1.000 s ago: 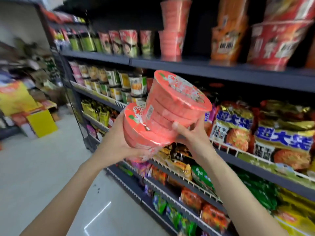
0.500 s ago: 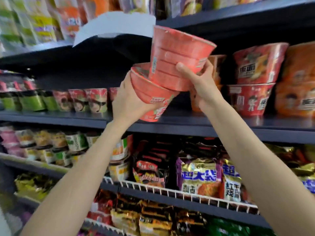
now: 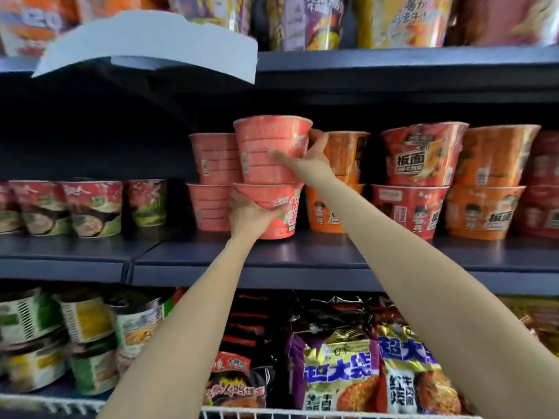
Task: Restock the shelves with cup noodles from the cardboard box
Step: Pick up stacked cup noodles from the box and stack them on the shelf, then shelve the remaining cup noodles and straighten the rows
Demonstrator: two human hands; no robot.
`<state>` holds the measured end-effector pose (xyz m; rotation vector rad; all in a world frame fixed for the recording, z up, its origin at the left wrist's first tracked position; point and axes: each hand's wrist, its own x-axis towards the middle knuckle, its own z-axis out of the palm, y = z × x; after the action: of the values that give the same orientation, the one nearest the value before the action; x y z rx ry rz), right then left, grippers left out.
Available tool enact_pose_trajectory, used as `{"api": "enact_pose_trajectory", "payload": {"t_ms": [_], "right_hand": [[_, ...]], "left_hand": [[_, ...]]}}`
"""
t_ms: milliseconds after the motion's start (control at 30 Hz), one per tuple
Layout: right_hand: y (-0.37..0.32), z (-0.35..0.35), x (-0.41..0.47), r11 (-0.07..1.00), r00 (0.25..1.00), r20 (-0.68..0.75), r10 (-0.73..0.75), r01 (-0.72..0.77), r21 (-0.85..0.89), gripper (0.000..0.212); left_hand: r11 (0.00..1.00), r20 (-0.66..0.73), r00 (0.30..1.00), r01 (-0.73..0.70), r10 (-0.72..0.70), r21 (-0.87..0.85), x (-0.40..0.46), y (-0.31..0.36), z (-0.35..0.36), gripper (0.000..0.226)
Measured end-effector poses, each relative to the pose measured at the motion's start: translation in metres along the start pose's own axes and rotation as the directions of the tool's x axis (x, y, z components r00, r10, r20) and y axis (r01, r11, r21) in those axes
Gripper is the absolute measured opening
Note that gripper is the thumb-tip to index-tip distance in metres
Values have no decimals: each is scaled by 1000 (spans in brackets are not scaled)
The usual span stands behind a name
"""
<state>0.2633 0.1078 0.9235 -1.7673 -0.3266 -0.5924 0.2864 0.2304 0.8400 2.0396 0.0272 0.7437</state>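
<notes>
L hand point(image 3: 251, 214) is curled round the lower salmon-pink film-wrapped cup-noodle tub point(image 3: 276, 211), thumb over its rim side and fingers under the wall, w/ the tub's base at or just above the dark blue metal shelf board point(image 3: 302, 252) (can't tell if it's fully set down). R hand point(image 3: 305, 160) holds the upper salmon-pink ribbed cup-noodle tub point(image 3: 267, 149), thumb across the front wall, fingers wrapped behind the right side; that tub sits stacked on the lower one's lid. Both tubs stand upright, just in front of and touching or nearly touching a rear stack of two matching pink tubs point(image 3: 213, 179). Handling guess: these are light, thin-walled foam/paper cups w/ slick shrink film, so they'd dent if squeezed hard and could slide on each other; best hold is a broad wrap round the mid wall or under the flared rim, not a fingertip pinch, and keep the top one steadied til the stack is square. Right of them sit orange stacked noodle bowls point(image 3: 335, 179) and red-orange printed bowls point(image 3: 420, 179), close enough to bump. Left: shorter red-and-green cups point(image 3: 90, 207). Below, purple-and-gold noodle bags point(image 3: 363, 367). The cardboard box isn't in view.
</notes>
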Motion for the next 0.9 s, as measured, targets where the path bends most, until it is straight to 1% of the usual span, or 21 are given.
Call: {"api": "enact_pose_trajectory", "payload": {"t_ms": [100, 200, 267, 333, 400, 467, 533, 633, 733, 833, 900], "right_hand": [[12, 10, 8, 983, 998, -54, 20, -29, -183, 114], [21, 12, 12, 936, 994, -106, -9, -29, -352, 109], [24, 11, 14, 919, 995, -93, -21, -18, -394, 106], [27, 7, 16, 922, 997, -70, -29, 0, -388, 100], [31, 2, 11, 932, 998, -38, -55, 37, -360, 88], [36, -5, -5, 933, 992, -3, -124, 115, -341, 75], [42, -16, -28, 920, 975, 24, -221, 217, -327, 67], [51, -42, -72, 919, 949, 28, -314, 311, -242, 59], [65, -81, -125, 892, 912, -26, -410, 395, -219, 47], [89, -129, -181, 859, 870, -97, -484, 451, -242, 34], [113, -164, -219, 830, 841, -112, -530, 487, -270, 26]], "left_hand": [[999, 107, 994, 10, -14, 36, 10, -2, 8, 140], [996, 204, 978, 21, -39, 92, 17, -1, 8, 141], [991, 248, 967, 30, -63, 133, 20, -5, 4, 139], [991, 255, 965, 37, -68, 125, 19, -10, -2, 132], [997, 179, 984, -1, -13, 78, 12, -13, -10, 117], [995, 55, 993, -103, 102, 14, -3, -10, -18, 93], [975, -45, 977, -213, 211, -63, -30, -2, -25, 67], [909, -158, 915, -394, 372, -139, -82, 13, -29, 37], [845, -225, 845, -519, 485, -128, -135, 24, -23, 23], [791, -269, 761, -612, 590, 1, -192, 34, -1, 16], [756, -254, 723, -653, 643, 53, -236, 38, 20, 16]]}}
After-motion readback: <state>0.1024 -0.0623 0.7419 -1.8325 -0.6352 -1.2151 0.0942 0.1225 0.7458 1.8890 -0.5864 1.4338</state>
